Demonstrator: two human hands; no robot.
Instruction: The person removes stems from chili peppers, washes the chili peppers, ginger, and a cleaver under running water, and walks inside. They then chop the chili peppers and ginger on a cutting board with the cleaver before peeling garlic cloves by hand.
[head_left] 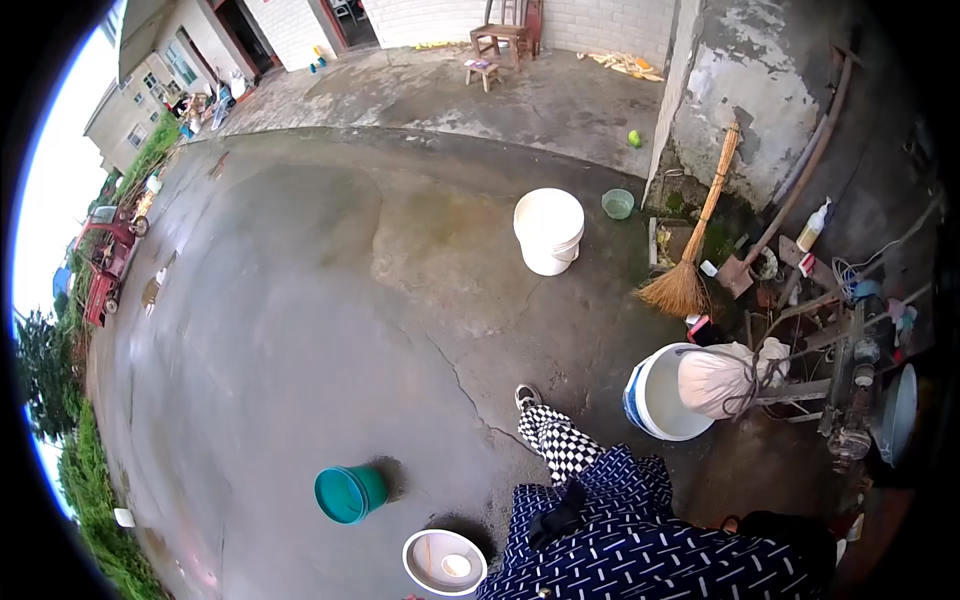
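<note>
Neither my left hand nor my right hand can be made out; dark blue patterned clothing (pixel 650 540) fills the lower part of the head view. One leg in checkered trousers (pixel 560 440) ends in a shoe (pixel 527 397) on the wet concrete. Left of the clothing sits a pale basin (pixel 425 578) with a small white bowl (pixel 456 566) inside. A green bucket (pixel 352 493) stands farther left. To the right, a white and blue bucket (pixel 655 400) is beside a tied cloth bundle (pixel 718 380). An upright white bucket (pixel 549 232) stands farther ahead, near a small green basin (pixel 617 204).
A straw broom (pixel 706 220) leans on the wall, with a shovel (pixel 737 275) nearby. Metal equipment (pixel 850 390) and clutter line the right side. A wooden chair (pixel 498 38) and stool (pixel 483 73) stand far ahead; a red vehicle (pixel 108 262) is far left.
</note>
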